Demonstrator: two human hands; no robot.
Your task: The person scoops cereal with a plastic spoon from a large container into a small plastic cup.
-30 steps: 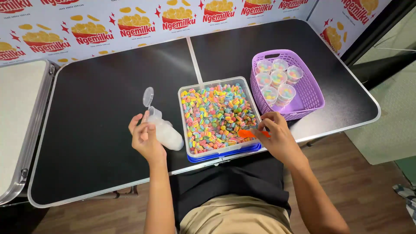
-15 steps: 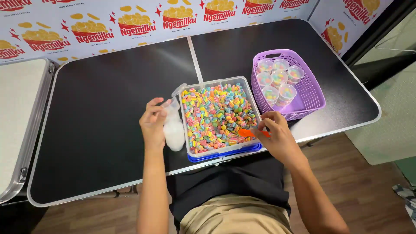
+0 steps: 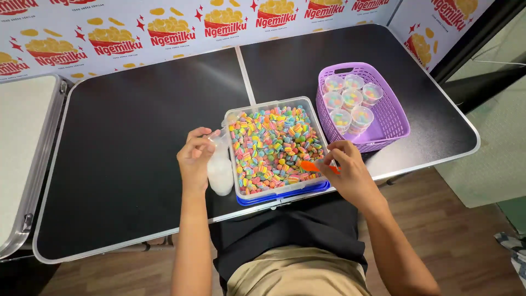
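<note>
A clear plastic tub (image 3: 240, 194) with a blue lid under it sits at the table's near edge, full of small multicoloured candies (image 3: 274, 145). My left hand (image 3: 196, 156) grips a stack of small clear cups (image 3: 220, 167) lying against the tub's left wall. My right hand (image 3: 348, 172) holds an orange scoop (image 3: 310, 165) whose tip rests in the candies at the tub's near right corner.
A purple basket (image 3: 392, 118) to the right of the tub holds several small lidded cups filled with candies. The black folding table (image 3: 126, 142) stretches left; a second, white table (image 3: 22, 148) adjoins it. A printed backdrop stands behind.
My left hand has brought the cup stack rightward from the open table to the tub's left wall and the upper cup no longer sticks out. My right hand stays at the tub.
</note>
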